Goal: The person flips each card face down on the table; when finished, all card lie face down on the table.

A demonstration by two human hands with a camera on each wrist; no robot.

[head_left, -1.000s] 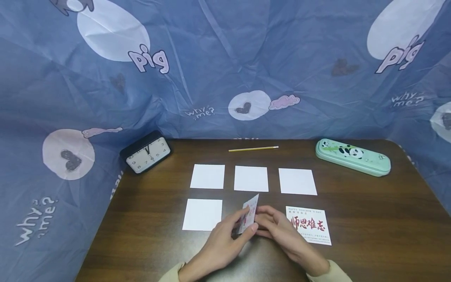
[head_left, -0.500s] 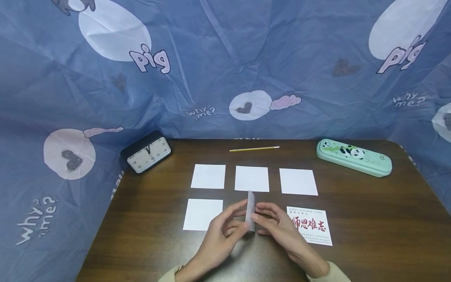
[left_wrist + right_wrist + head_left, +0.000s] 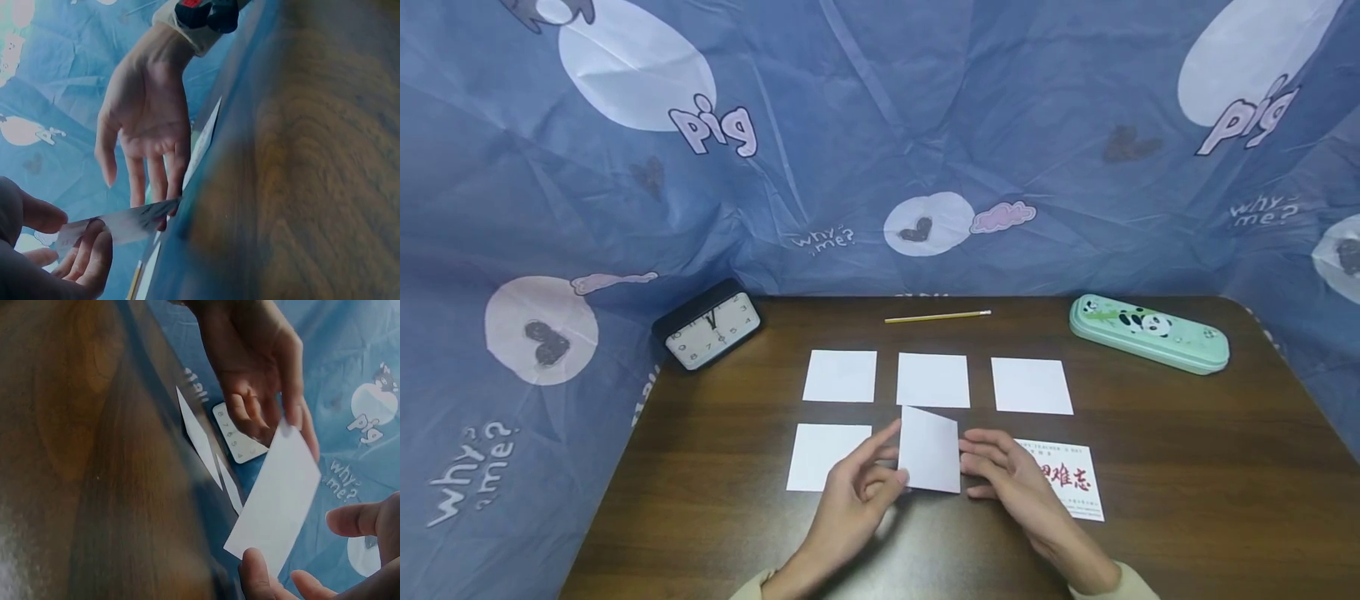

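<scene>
A square paper card stands raised in the middle, its blank white side toward the head camera. My left hand pinches it by the left edge between thumb and fingers. In the left wrist view, faint print shows on the card's other face. At the right edge is my right hand, its fingers loosely extended by the card. The right thumb is apart from the card in the right wrist view. Partly behind the right hand lies a card with red Chinese characters.
Several blank white cards lie flat in rows on the brown wooden table. A pencil lies behind them. A black clock stands back left, a green panda pencil case back right. A blue patterned cloth hangs behind.
The held card has turned from its printed side, through edge-on, to its blank side facing the head camera. The right hand has shifted slightly right, its thumb coming off the card.
</scene>
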